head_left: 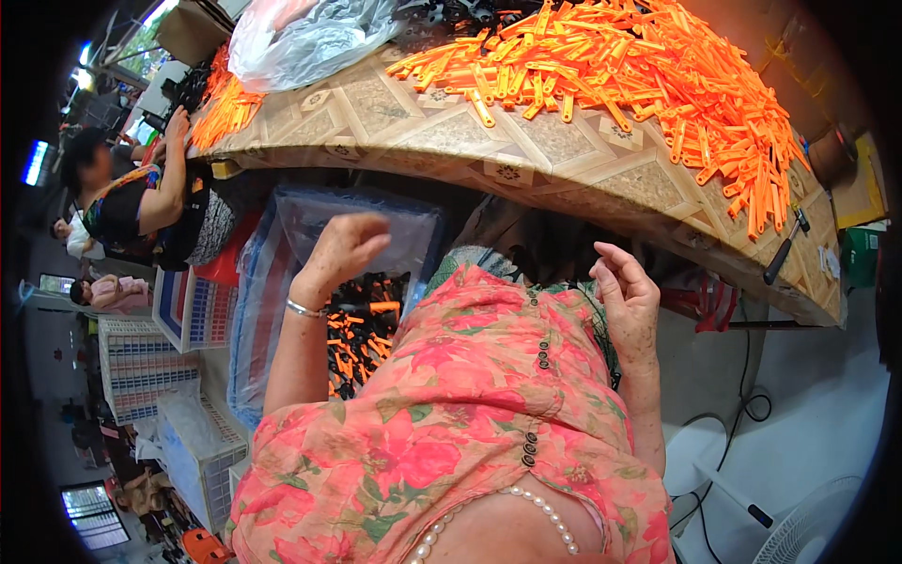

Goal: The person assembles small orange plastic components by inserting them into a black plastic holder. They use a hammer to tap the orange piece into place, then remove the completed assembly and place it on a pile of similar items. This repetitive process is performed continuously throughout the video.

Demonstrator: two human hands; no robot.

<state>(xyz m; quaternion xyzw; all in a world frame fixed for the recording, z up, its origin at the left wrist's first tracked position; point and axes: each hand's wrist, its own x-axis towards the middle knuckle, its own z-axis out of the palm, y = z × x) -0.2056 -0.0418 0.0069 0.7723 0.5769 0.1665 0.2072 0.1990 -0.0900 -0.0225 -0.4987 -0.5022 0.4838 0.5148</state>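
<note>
My left hand (346,252), with a silver bangle on the wrist, hangs in the air above a clear-lined bin (246,310). Its fingers are bent and apart from the thumb, and nothing shows between them. Inside the bin lie loose orange and black plastic parts (352,343). My right hand (628,293) is raised beside my lap, below the table edge, its fingers loosely curled and the thumb apart, holding nothing visible. Ahead, a big heap of slim orange plastic pieces (601,66), many with a hole at the end, covers much of the table's far side.
The patterned table (366,113) curves across in front. A hammer (787,246) lies at its right end. Plastic bags (305,42) and more orange pieces (225,108) sit at left, near another person (141,202). Stacked crates (146,362) stand left; cables and a fan (813,526) lower right.
</note>
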